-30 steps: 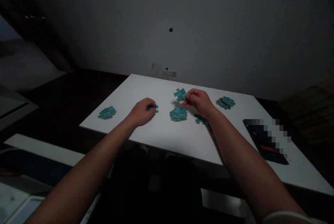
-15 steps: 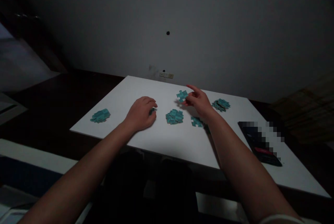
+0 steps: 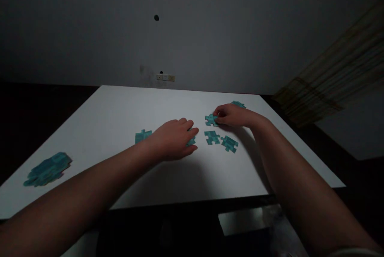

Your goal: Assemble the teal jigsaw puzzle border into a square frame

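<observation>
My right hand pinches a teal jigsaw puzzle piece between thumb and fingers, low over the table or touching it. Two loose pieces lie flat nearer to me: one puzzle piece and, to its right, another piece. My left hand rests palm down with fingers apart over teal pieces, most of which it covers. Just left of that hand another teal piece shows, partly behind the wrist.
The white table stands before a grey wall with a socket panel. A stack of teal pieces lies at the left. More teal pieces sit at the far right, partly behind my right hand. A striped curtain hangs at right.
The view has shifted and come nearer the table. My right hand has lowered the puzzle piece from the air toward the tabletop. My left hand has moved right over the middle pile.
</observation>
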`<act>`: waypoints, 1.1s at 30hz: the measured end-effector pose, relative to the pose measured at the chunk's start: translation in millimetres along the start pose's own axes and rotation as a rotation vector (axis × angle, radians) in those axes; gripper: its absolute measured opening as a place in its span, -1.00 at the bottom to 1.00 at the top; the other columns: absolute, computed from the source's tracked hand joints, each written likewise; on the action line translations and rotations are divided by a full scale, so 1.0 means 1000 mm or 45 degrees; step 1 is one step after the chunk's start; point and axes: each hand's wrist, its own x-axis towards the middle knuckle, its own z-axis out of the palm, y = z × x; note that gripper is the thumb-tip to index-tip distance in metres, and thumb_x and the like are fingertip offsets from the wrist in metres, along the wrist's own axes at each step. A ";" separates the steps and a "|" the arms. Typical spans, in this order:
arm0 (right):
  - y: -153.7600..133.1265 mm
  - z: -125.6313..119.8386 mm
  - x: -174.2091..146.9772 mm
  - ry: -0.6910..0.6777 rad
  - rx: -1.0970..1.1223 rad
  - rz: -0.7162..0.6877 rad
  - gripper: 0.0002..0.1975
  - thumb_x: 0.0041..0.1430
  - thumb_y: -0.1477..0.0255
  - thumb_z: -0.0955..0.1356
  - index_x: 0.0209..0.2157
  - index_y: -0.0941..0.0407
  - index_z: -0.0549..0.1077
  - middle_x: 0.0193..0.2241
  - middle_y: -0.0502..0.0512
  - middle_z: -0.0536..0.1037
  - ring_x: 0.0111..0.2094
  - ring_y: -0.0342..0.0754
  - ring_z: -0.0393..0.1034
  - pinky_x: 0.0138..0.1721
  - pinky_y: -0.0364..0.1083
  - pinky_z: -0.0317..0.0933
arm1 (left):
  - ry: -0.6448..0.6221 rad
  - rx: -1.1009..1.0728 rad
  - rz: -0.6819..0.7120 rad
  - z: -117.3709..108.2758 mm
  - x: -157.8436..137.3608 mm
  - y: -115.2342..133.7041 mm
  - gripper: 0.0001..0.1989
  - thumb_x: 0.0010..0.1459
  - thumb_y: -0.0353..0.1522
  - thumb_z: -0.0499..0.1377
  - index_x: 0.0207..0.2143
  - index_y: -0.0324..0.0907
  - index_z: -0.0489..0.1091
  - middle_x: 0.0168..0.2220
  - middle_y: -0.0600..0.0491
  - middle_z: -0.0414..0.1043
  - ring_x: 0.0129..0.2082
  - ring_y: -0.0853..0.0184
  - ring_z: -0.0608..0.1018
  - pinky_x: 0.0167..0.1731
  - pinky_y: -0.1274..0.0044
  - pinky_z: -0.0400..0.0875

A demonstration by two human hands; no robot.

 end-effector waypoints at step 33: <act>0.001 0.002 -0.033 0.122 0.090 -0.138 -0.60 0.30 0.24 0.73 0.14 -0.07 0.87 0.05 0.27 0.82 0.07 0.38 0.67 0.06 0.19 0.53 | -0.135 -0.271 0.465 -0.010 -0.002 0.036 -0.71 0.75 -0.12 0.38 0.16 -0.13 0.77 0.20 -0.14 0.80 0.04 0.03 0.78 0.05 0.20 0.69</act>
